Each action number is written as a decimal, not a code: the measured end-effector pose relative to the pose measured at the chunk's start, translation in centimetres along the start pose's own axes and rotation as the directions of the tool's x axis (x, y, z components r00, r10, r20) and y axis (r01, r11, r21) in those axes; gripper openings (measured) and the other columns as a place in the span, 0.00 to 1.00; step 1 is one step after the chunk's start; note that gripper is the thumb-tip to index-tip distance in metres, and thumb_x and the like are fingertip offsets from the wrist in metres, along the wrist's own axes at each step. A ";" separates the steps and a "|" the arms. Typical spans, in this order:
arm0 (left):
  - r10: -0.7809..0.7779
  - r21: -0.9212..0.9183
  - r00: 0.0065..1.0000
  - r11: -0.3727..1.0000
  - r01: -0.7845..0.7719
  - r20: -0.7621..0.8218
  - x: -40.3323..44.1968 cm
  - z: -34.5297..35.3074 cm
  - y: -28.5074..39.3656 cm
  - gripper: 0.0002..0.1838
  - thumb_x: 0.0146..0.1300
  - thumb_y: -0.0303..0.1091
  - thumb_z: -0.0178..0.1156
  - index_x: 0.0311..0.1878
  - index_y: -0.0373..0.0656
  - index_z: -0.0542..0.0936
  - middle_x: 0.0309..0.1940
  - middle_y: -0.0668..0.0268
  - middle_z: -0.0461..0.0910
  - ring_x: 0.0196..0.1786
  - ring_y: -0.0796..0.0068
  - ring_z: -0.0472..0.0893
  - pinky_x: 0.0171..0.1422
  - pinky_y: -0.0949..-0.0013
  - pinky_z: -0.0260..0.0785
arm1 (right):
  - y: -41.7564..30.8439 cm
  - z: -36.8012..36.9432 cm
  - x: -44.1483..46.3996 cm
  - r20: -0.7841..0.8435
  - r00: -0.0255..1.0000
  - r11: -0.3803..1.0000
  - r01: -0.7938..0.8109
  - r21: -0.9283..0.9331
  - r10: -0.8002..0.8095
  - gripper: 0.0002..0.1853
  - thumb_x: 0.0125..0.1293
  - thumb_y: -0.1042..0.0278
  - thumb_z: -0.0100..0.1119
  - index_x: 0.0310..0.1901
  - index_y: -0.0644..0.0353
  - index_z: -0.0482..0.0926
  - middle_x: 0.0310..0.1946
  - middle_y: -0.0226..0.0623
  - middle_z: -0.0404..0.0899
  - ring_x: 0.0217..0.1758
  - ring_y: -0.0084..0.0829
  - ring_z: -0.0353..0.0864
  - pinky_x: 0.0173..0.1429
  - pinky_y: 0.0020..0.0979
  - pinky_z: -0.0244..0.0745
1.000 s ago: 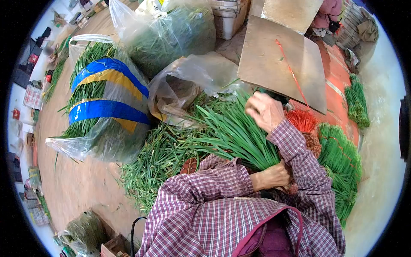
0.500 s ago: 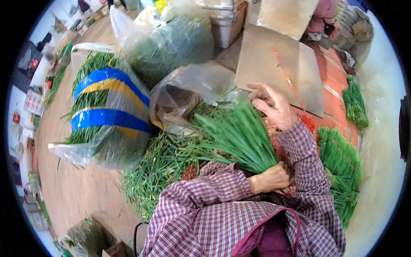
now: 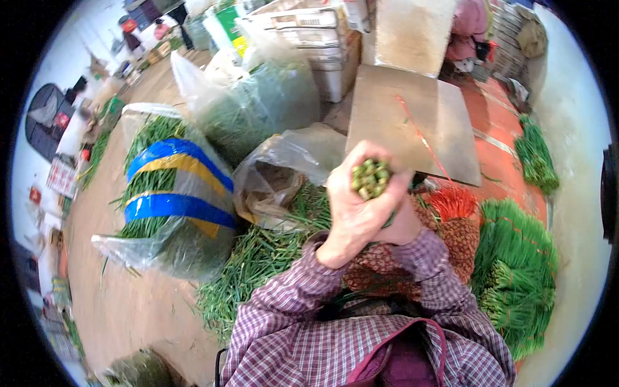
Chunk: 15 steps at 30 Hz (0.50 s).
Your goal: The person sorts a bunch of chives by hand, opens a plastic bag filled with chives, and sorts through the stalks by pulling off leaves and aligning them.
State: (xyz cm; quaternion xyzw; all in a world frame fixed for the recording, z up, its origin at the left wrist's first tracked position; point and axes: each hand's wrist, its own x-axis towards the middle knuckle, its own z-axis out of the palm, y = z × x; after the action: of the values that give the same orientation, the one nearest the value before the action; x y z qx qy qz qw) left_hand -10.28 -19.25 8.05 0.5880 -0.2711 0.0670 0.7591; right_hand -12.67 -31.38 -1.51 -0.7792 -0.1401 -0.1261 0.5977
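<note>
A bunch of green stalks (image 3: 371, 178) points its cut ends up at the camera. Wrapped round it is my left hand (image 3: 351, 209), and my right hand (image 3: 403, 209) closes round it from the other side, against my left. The leaves below are mostly hidden by my hands. Under them lies a brown patterned cloth (image 3: 380, 271) over my lap. Red ties (image 3: 453, 202) sit just right of my right hand. Beside my leg, tied green bundles (image 3: 516, 258) are stacked.
Loose leaves (image 3: 258, 258) cover the floor at left, near an open clear bag (image 3: 271, 187). Further left stands a stuffed bag with blue and yellow bands (image 3: 180, 206). A board (image 3: 412, 122) with a red tie (image 3: 416, 129) is ahead; another bundle (image 3: 536, 155) lies right.
The bunch has been raised from my lap and turned, so its stem ends face the camera. My right hand, earlier open beside the leaves, has come round it next to my left. The view has tilted up.
</note>
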 end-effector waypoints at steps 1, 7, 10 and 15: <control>-0.013 -0.058 1.000 0.998 0.012 -0.009 0.4 0.4 0.2 0.10 0.51 0.20 0.63 0.36 0.40 0.74 0.31 0.70 0.77 0.35 0.83 0.75 0.41 0.78 0.69 | -1.5 -0.9 0.3 -0.046 0.999 0.999 0.003 -0.042 -0.005 0.52 0.31 0.62 0.80 0.61 0.63 0.62 0.57 0.45 0.68 0.62 0.39 0.67 0.65 0.37 0.63; 0.251 -0.292 0.957 0.935 -0.201 0.144 3.6 0.8 0.1 0.47 0.42 0.38 0.75 0.65 0.40 0.61 0.56 0.59 0.71 0.57 0.69 0.72 0.61 0.65 0.65 | -5.2 -7.0 3.6 -0.100 0.979 0.980 0.165 -0.114 -0.176 0.41 0.43 0.74 0.70 0.62 0.66 0.63 0.57 0.44 0.71 0.61 0.35 0.71 0.65 0.35 0.65; 0.271 -0.013 0.953 0.962 -0.272 0.136 5.6 -5.2 -2.3 0.60 0.36 0.47 0.77 0.71 0.41 0.53 0.66 0.55 0.62 0.65 0.61 0.65 0.69 0.60 0.56 | -7.9 -12.1 6.3 -0.063 0.933 0.774 0.254 -0.580 -0.354 0.40 0.43 0.73 0.70 0.61 0.63 0.65 0.53 0.44 0.75 0.56 0.35 0.77 0.60 0.33 0.71; -0.043 0.811 0.964 0.531 0.245 -0.262 5.1 -23.9 -17.4 0.45 0.47 0.38 0.71 0.66 0.33 0.60 0.62 0.47 0.64 0.64 0.55 0.66 0.68 0.60 0.58 | -1.8 -19.6 10.2 -0.035 0.949 0.428 0.108 -0.897 -0.313 0.40 0.41 0.70 0.70 0.61 0.49 0.67 0.48 0.39 0.78 0.49 0.39 0.80 0.50 0.34 0.76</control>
State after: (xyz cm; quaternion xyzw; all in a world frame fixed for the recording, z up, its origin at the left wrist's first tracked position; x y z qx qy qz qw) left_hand 9.30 -3.39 -8.18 0.8883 -0.0747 0.1866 0.4130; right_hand -4.47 -49.24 8.76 -0.9347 -0.0909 -0.3302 0.0946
